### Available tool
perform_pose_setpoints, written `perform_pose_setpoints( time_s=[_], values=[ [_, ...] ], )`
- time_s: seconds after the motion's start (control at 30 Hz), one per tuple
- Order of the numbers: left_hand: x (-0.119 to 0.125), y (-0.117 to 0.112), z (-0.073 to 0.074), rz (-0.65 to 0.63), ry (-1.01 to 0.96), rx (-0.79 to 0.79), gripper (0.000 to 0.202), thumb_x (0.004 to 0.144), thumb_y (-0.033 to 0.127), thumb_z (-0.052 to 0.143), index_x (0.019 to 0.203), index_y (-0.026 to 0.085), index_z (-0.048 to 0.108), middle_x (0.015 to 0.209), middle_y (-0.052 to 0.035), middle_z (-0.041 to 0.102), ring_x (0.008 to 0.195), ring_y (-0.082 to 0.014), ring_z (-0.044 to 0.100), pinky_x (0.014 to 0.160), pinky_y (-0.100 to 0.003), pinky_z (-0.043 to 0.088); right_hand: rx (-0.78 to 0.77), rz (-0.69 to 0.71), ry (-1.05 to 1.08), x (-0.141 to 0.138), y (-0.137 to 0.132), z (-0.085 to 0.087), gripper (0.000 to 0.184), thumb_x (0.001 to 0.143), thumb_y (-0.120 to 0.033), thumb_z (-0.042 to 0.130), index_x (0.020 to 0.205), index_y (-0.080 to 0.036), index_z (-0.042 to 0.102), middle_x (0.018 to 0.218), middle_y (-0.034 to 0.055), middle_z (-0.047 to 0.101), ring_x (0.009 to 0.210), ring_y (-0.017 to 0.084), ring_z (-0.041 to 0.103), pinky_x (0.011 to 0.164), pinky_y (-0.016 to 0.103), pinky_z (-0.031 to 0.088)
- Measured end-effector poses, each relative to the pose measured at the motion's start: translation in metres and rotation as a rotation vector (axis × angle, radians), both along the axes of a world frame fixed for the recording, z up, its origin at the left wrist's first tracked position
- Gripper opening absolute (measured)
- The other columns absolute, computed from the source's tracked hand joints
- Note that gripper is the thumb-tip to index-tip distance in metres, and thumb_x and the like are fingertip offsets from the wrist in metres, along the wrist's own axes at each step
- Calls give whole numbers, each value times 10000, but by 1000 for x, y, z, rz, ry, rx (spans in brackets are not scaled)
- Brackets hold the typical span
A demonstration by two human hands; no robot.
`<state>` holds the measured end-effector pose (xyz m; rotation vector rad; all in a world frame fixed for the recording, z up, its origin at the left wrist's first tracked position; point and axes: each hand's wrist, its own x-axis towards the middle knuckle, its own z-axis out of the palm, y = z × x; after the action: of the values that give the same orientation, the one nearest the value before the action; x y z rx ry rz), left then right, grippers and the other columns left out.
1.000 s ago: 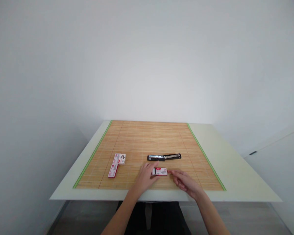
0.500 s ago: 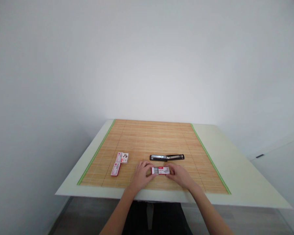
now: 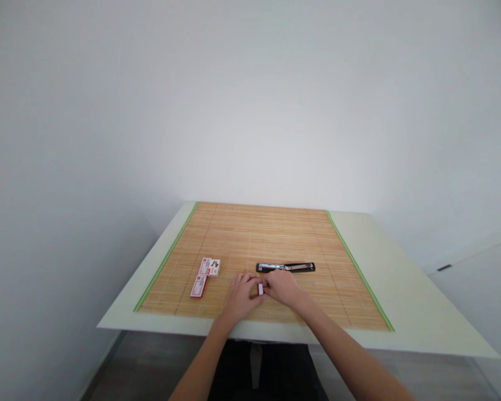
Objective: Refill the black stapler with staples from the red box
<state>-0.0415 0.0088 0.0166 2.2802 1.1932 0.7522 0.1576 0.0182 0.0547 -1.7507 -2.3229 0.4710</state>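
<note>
My left hand (image 3: 241, 295) and my right hand (image 3: 283, 286) meet near the front middle of the bamboo mat (image 3: 259, 236). Both hands close on a small red-and-white staple box (image 3: 260, 288); only its end shows between my fingers. Just behind my hands lies a black stapler (image 3: 285, 267), opened out flat and lengthwise. Two more red-and-white staple boxes (image 3: 209, 267) (image 3: 199, 286) lie to the left of my left hand, apart from it.
The mat has green edges and covers a white table (image 3: 404, 295) that stands against a white wall. The table's front edge runs just below my wrists. A dark shape shows under the table's front edge.
My right hand moved left onto the staple box and now covers most of it. Both hands have come together around the box. The camera view shifted slightly.
</note>
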Motion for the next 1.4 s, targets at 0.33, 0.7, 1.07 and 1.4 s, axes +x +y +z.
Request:
perform_pose_setpoints(
  time_s=[0.33, 0.7, 1.07, 1.4],
  values=[
    [0, 0, -4, 4, -30, -2, 321, 870, 377, 761, 1185, 344, 710, 1224, -24, 650, 1145, -267, 542, 997, -429, 432, 1, -83, 30, 39, -28, 12, 167, 932, -312, 629, 993, -241, 767, 797, 12, 738, 716, 165, 640, 632, 246, 364],
    [0, 4, -9, -1, -17, -15, 354, 851, 406, 776, 1197, 371, 708, 1227, -20, 643, 1157, -276, 526, 1015, -439, 417, -52, -8, -41, 0, -7, 6, 132, 870, -317, 694, 858, -242, 802, 888, 78, 787, 885, 250, 709, 771, 297, 434],
    [0, 2, -7, 5, -36, -19, 359, 854, 409, 781, 1203, 374, 702, 1238, -10, 644, 1165, -268, 532, 1019, -427, 419, 0, -93, 185, 45, -26, -5, 137, 883, -334, 659, 888, -228, 745, 710, -10, 677, 650, 142, 583, 603, 244, 343],
    [0, 2, -12, 18, -15, -34, 356, 864, 426, 759, 1205, 348, 696, 1135, -31, 649, 1105, -271, 549, 974, -415, 424, 20, -222, 398, 79, -52, -41, 308, 933, -475, 605, 992, -206, 744, 665, -26, 582, 615, 148, 536, 596, 256, 386]
  ],
)
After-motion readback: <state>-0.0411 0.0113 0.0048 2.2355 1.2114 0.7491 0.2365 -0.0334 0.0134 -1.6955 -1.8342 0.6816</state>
